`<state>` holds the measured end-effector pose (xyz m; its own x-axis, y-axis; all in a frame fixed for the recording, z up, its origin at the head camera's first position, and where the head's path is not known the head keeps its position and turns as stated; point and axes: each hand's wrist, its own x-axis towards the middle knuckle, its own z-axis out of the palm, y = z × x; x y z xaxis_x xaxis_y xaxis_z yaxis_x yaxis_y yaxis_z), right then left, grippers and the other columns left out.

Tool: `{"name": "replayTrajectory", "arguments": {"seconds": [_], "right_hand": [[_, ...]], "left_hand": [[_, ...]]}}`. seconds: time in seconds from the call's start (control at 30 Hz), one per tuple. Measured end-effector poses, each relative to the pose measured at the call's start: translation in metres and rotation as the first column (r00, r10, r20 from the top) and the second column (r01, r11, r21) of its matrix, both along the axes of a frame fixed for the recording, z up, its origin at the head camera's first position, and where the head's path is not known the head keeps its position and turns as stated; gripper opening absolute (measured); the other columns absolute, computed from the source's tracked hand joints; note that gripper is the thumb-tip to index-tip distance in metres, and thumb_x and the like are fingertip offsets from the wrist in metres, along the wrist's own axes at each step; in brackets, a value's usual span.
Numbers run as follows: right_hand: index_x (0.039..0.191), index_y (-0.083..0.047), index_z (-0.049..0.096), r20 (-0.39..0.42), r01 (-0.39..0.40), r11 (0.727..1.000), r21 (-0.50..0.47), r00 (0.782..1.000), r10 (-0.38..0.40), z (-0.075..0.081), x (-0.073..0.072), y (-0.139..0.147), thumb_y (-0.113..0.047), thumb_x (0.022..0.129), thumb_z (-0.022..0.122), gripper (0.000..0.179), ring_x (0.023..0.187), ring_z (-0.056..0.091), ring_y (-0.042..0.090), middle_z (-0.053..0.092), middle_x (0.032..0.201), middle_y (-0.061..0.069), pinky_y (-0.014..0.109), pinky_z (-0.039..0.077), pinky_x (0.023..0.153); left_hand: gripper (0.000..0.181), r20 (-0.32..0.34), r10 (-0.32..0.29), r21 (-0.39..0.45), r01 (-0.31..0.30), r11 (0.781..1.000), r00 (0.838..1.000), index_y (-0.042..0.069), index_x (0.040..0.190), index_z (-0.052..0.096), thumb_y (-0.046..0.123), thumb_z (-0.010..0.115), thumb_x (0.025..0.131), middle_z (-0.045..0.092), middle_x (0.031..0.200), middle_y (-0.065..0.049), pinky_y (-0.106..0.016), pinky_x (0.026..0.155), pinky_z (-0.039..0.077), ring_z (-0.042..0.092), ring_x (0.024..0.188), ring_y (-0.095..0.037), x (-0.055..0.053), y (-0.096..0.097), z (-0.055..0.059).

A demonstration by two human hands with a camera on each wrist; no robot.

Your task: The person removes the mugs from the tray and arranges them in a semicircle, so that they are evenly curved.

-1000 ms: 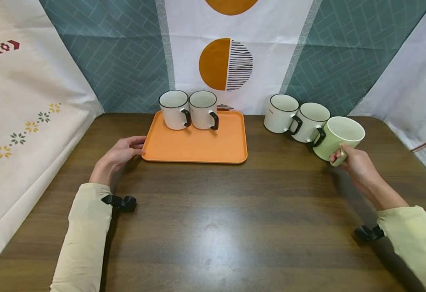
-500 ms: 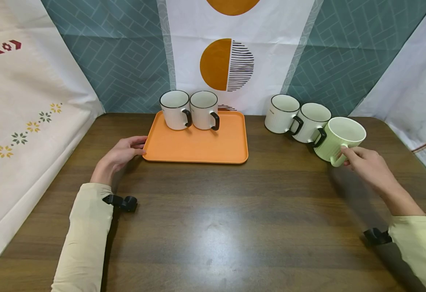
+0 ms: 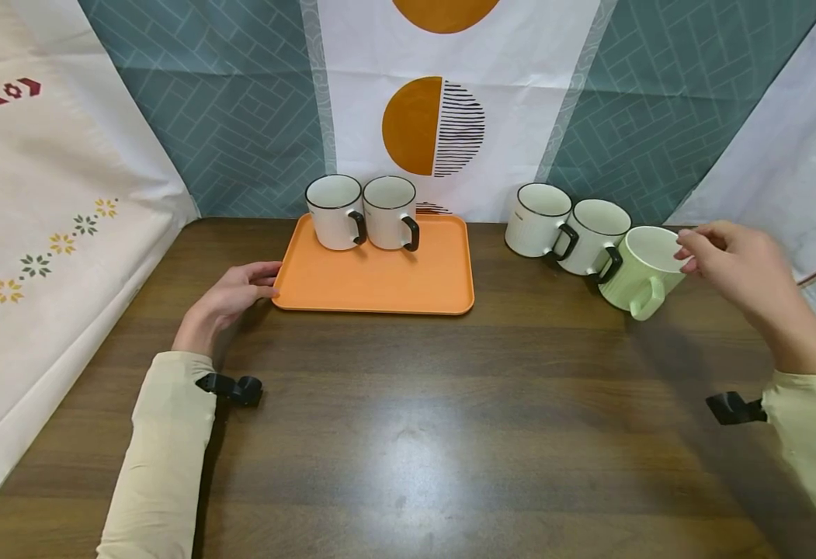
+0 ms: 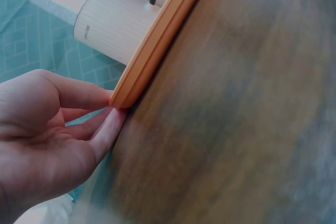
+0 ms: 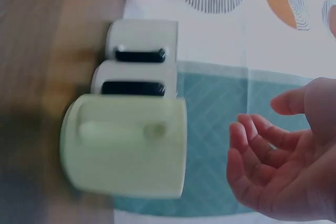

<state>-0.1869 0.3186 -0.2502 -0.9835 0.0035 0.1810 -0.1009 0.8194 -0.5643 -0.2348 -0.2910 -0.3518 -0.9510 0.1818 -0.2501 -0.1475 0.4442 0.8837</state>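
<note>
An orange tray (image 3: 380,283) lies on the table, and my left hand (image 3: 229,296) pinches its left edge. Seen from the left wrist, thumb and fingers meet at the tray's corner (image 4: 134,90). Two white mugs with black rims, a left one (image 3: 333,221) and a right one (image 3: 389,219), stand at the tray's back left. My right hand (image 3: 757,272) hovers by the rim of a light green mug (image 3: 620,272), holding nothing. In the right wrist view its loosely bent fingers are apart from the green mug (image 5: 126,156), whose handle faces the front.
Two more white mugs, one further left (image 3: 535,225) and one beside the green mug (image 3: 585,241), stand in a slanting row at the back right. A patterned cloth (image 3: 240,116) hangs behind the wooden table (image 3: 408,404). White cloths flank both sides.
My right hand has let go of the green mug's handle and moved up and right to beside its rim. The left hand, the tray and the mugs stay put.
</note>
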Motion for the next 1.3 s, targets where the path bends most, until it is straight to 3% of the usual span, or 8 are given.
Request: {"name": "replayTrajectory", "arguments": {"seconds": [0.1, 0.27, 0.57, 0.67, 0.93, 1.1, 1.3], "right_hand": [[0.117, 0.009, 0.057, -0.001, -0.047, 0.998, -0.052, 0.999, 0.047, 0.004, -0.010, -0.014, -0.031, 0.101, 0.045, 0.044, 0.065, 0.055, -0.007, 0.056, 0.076, -0.025, 0.013, 0.043, 0.058], [0.121, 0.007, 0.054, 0.030, -0.103, 0.987, -0.120, 0.994, 0.107, 0.004, -0.027, -0.047, -0.034, 0.101, 0.045, 0.046, 0.074, 0.058, 0.000, 0.063, 0.093, -0.004, 0.016, 0.047, 0.065], [0.119, 0.009, 0.053, 0.054, -0.201, 0.929, -0.309, 0.972, 0.228, -0.006, -0.056, -0.116, -0.026, 0.102, 0.047, 0.039, 0.083, 0.059, 0.007, 0.062, 0.104, 0.013, 0.017, 0.047, 0.070], [0.120, 0.009, 0.053, 0.074, -0.198, 0.902, -0.383, 0.967, 0.244, -0.019, -0.064, -0.137, -0.023, 0.102, 0.048, 0.037, 0.087, 0.059, 0.012, 0.061, 0.109, 0.020, 0.020, 0.049, 0.075], [0.124, 0.008, 0.051, 0.174, -0.156, 0.836, -0.527, 0.942, 0.286, -0.053, -0.088, -0.183, -0.019, 0.102, 0.048, 0.035, 0.112, 0.056, 0.034, 0.056, 0.123, 0.028, 0.044, 0.044, 0.098], [0.128, 0.011, 0.048, 0.221, -0.116, 0.789, -0.603, 0.926, 0.305, -0.063, -0.101, -0.200, -0.018, 0.102, 0.048, 0.039, 0.117, 0.053, 0.037, 0.053, 0.128, 0.028, 0.043, 0.041, 0.101], [0.135, 0.008, 0.047, 0.245, -0.137, 0.770, -0.623, 0.901, 0.358, -0.069, -0.109, -0.224, -0.016, 0.102, 0.048, 0.041, 0.118, 0.053, 0.029, 0.053, 0.132, 0.020, 0.036, 0.041, 0.102]], "left_hand": [[0.060, -0.003, -0.002, -0.001, 0.002, 1.000, 1.000, -0.006, 0.150, 0.024, -0.005, 0.050, 0.096, 0.030, 0.150, -0.026, -0.047, 0.110, 0.027, 0.033, 0.132, -0.037, 0.000, -0.001, 0.000], [0.060, -0.007, -0.005, -0.002, 0.005, 1.000, 1.000, -0.006, 0.149, 0.025, -0.006, 0.050, 0.095, 0.030, 0.149, -0.026, -0.048, 0.110, 0.028, 0.033, 0.132, -0.037, 0.001, -0.003, -0.001], [0.060, -0.019, 0.003, -0.004, -0.003, 1.000, 1.000, -0.006, 0.149, 0.025, -0.005, 0.051, 0.096, 0.031, 0.149, -0.026, -0.047, 0.110, 0.028, 0.034, 0.132, -0.037, 0.002, -0.003, -0.001], [0.060, -0.027, -0.005, -0.002, 0.005, 1.000, 1.000, -0.006, 0.149, 0.024, -0.005, 0.051, 0.095, 0.031, 0.149, -0.026, -0.047, 0.109, 0.030, 0.034, 0.132, -0.037, 0.002, -0.002, -0.002], [0.061, -0.027, -0.002, 0.008, 0.003, 1.000, 1.000, -0.006, 0.149, 0.024, -0.006, 0.051, 0.095, 0.031, 0.149, -0.026, -0.047, 0.109, 0.029, 0.033, 0.133, -0.036, 0.001, -0.002, -0.004], [0.059, -0.027, 0.004, 0.010, -0.003, 1.000, 1.000, -0.006, 0.149, 0.026, -0.006, 0.050, 0.095, 0.032, 0.149, -0.025, -0.047, 0.109, 0.029, 0.035, 0.132, -0.035, 0.000, -0.003, -0.003], [0.059, -0.016, 0.010, 0.012, -0.010, 1.000, 1.000, -0.006, 0.149, 0.026, -0.006, 0.050, 0.095, 0.032, 0.149, -0.026, -0.047, 0.110, 0.029, 0.034, 0.132, -0.036, 0.001, 0.000, -0.001]]}}
